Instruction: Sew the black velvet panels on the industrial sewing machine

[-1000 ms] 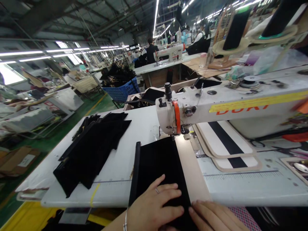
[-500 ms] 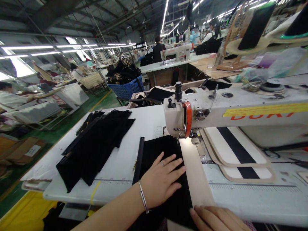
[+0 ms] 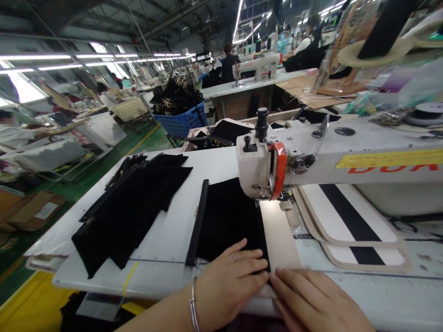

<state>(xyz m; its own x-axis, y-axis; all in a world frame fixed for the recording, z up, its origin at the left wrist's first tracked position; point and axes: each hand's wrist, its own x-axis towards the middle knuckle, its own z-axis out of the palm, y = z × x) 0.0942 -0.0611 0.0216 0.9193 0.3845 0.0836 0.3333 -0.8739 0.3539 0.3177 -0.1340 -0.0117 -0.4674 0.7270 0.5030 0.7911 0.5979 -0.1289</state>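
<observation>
A black fabric panel (image 3: 224, 216) lies flat on the machine bed, with a dark edging strip (image 3: 198, 223) carrying small metal parts along its left side. Beside it runs a beige strip (image 3: 280, 230), and their join passes under the presser foot of the white sewing machine (image 3: 254, 170). My left hand (image 3: 235, 281) rests flat on the panel's near end, fingers stretched out. Close to it, my right hand (image 3: 311, 295) has its fingers pressed together at the near end of the beige strip, its thumb lower down and partly hidden.
Stacked black panels (image 3: 131, 203) lie on the table's left. Beige-edged white pieces with a black stripe (image 3: 349, 212) sit right of the needle. Behind the table stands a blue crate (image 3: 182, 123) heaped with black pieces. Thread cones (image 3: 387, 32) stand at upper right. Other people work farther back.
The black panel and beige strip have moved away from me under the presser foot. My left hand has slid back toward the near edge; my right hand has come up beside it.
</observation>
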